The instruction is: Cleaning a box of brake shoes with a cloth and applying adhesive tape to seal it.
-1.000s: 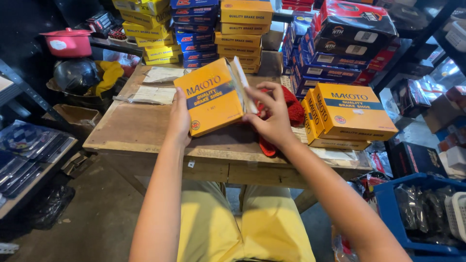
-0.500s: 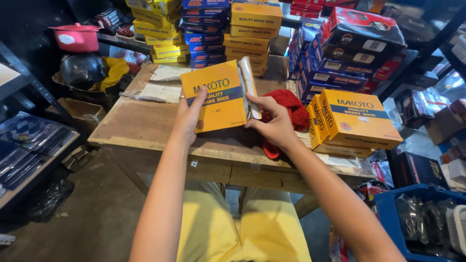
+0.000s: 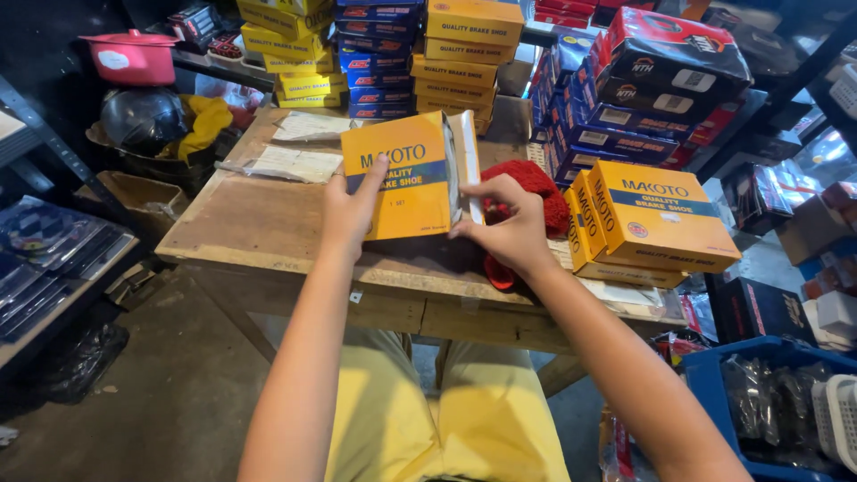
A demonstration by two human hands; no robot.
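I hold a flat yellow cardboard box (image 3: 406,174) with a blue band upright over the wooden table (image 3: 241,223). My left hand (image 3: 350,210) grips its left edge, thumb on the front face. My right hand (image 3: 504,228) pinches the box's open white end flap (image 3: 469,165) on the right side. A red cloth (image 3: 536,192) lies on the table just behind my right hand. A stack of matching yellow boxes (image 3: 656,219) sits to the right of that hand.
Stacks of yellow, blue and red-black boxes (image 3: 464,45) line the table's back. Plastic-wrapped papers (image 3: 290,161) lie at the left. A dark helmet (image 3: 143,116) and a red pot (image 3: 129,58) stand left. A blue crate (image 3: 759,402) is on the lower right.
The box has come a little toward me and turned more face-on. My right hand has shifted from behind the box to the flap at its right end.
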